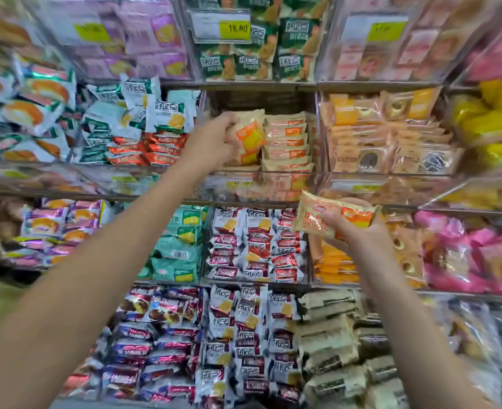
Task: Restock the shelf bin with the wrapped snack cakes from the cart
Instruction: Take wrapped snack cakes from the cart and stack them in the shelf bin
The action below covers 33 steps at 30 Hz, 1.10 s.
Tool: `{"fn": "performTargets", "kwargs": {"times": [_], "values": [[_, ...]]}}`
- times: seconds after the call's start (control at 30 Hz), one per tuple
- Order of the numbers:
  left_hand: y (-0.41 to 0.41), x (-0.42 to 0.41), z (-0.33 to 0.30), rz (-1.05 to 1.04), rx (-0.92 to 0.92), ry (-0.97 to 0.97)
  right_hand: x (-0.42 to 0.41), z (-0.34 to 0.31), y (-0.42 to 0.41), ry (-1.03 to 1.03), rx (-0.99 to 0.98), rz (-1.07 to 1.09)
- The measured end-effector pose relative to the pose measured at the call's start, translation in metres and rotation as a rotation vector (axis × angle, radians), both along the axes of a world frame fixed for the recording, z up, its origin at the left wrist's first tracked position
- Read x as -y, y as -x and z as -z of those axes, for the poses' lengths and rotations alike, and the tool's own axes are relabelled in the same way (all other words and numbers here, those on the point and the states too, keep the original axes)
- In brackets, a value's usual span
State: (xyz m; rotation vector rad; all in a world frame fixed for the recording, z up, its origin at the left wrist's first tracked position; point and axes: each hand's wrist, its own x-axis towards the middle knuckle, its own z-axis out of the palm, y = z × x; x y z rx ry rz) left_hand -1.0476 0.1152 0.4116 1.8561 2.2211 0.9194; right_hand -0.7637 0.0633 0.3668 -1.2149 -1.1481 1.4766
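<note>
The bin [261, 184] already holds a neat stack of cakes [286, 141] on its right side — the left side is filling. The left hand [218, 140] pinches a cake [249, 137] there, while the right hand [359, 228] grips another packet [329, 216] below, waiting its turn. The cart is out of sight.

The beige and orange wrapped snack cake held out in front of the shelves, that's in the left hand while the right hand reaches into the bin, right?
Not quite: the hands are swapped. The head view shows the right hand holding the beige and orange wrapped snack cake in front of the shelves, while the left hand reaches into the clear shelf bin of matching cakes.
</note>
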Motion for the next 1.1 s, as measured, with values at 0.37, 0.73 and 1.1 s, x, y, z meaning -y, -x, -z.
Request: {"fn": "performTargets", "kwargs": {"times": [0.37,0.73,1.1], "values": [[0.016,-0.058,0.026,0.181,-0.608,0.346,-0.004,0.014,-0.003,0.020,0.018,0.006],[0.019,-0.073,0.036,0.253,-0.386,0.363,-0.007,0.016,-0.010,0.046,-0.030,-0.009],[0.001,-0.051,0.015,0.139,-0.210,0.258,-0.005,0.012,-0.020,0.031,-0.044,-0.031]]}}
